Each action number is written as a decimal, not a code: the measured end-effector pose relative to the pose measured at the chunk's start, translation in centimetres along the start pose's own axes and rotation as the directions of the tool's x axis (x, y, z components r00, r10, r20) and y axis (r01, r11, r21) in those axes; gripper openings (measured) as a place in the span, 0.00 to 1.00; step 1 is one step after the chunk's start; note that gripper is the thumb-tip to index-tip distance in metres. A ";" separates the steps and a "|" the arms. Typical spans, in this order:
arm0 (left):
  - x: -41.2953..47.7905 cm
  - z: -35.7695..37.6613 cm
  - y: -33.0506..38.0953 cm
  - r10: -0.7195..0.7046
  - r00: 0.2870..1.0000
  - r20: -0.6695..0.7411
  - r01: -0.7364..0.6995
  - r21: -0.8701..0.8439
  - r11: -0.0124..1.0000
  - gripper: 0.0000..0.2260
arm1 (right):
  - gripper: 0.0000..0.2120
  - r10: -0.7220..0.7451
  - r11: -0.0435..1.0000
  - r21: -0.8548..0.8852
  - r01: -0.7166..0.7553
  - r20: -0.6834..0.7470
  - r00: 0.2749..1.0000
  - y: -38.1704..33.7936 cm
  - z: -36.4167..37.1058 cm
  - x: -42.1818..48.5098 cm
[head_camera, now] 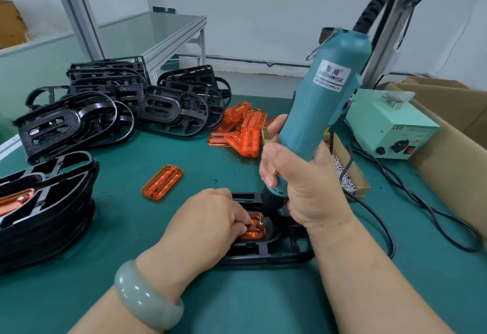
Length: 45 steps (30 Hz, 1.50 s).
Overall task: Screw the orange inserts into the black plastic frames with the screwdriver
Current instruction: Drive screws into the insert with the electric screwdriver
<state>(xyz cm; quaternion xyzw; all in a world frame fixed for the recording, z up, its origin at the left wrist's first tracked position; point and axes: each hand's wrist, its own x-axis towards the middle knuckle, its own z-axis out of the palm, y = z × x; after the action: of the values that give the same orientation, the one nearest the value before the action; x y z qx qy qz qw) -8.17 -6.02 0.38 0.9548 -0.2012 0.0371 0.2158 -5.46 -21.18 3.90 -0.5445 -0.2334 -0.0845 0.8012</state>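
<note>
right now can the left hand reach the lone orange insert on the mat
Probably yes: the lone orange insert lies just beyond the left hand, nothing between them, but that hand is busy holding the seated insert.

Your right hand [297, 183] grips the lower body of the screwdriver [324, 101], thumb laid across its front, forearm coming in over the near edge of the table [126, 241] from the lower right. Your left hand [210, 217] lies knuckles up just beside it, fingers curled down, fingertips [243, 221] pinching at the orange insert [253, 232]. The left forearm angles in from the lower left.
</note>
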 end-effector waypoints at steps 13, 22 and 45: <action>0.0 0.0 0.1 -0.034 0.999 0.000 0.034 -0.029 0.999 0.08 | 0.09 -0.036 0.998 -0.043 0.039 0.061 0.997 0.2 0.3 -0.3; 0.1 0.0 0.2 -0.045 0.999 0.006 0.045 -0.018 0.999 0.08 | 0.11 -0.053 0.999 0.013 0.053 0.028 0.998 0.1 -0.1 -0.4; 1.4 -1.7 1.0 -0.063 0.998 0.012 0.062 0.054 0.997 0.08 | 0.08 -0.039 0.995 0.087 0.058 -0.207 0.978 -1.3 -1.7 -0.1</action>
<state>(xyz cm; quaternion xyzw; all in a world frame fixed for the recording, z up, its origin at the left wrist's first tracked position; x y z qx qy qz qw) -7.25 -6.67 2.58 0.9663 -0.1716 0.0292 0.1897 -5.62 -23.27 4.45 -0.4895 -0.1663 -0.1489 0.8430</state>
